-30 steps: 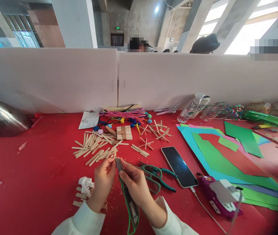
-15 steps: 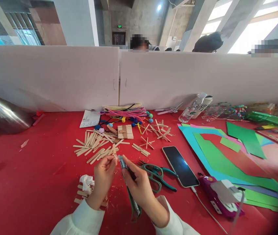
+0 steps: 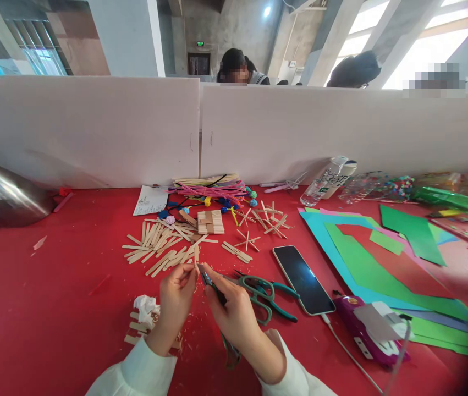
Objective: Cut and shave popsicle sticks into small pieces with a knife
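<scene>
My left hand (image 3: 178, 289) is closed, pinching a wooden craft stick (image 3: 196, 254) that points up from the fingertips. My right hand (image 3: 231, 302) is wrapped round a utility knife (image 3: 208, 279), grey with a dark green body. Its tip meets the stick at the left fingertips; the grip hides most of the knife. Thin wood shavings (image 3: 192, 335) are scattered on the red tabletop (image 3: 72, 308) below. Beyond the hands is a loose pile of craft sticks (image 3: 157, 242). Green-handled scissors (image 3: 258, 291) and teal-handled pliers (image 3: 283, 313) rest right of my right hand.
Crumpled white tissue (image 3: 146, 308) lies on sticks by my left wrist. A phone (image 3: 303, 280) on a cable and coloured paper (image 3: 365, 264) are on the right. Pipe cleaners (image 3: 213, 190) and bottles (image 3: 324, 181) line the white partition (image 3: 93, 132). A steel kettle (image 3: 6, 190) is left.
My right hand has tilted slightly and brought the knife tip against the stick. The stick stands a little more upright. At the far right edge, another person's hand has come further into view.
</scene>
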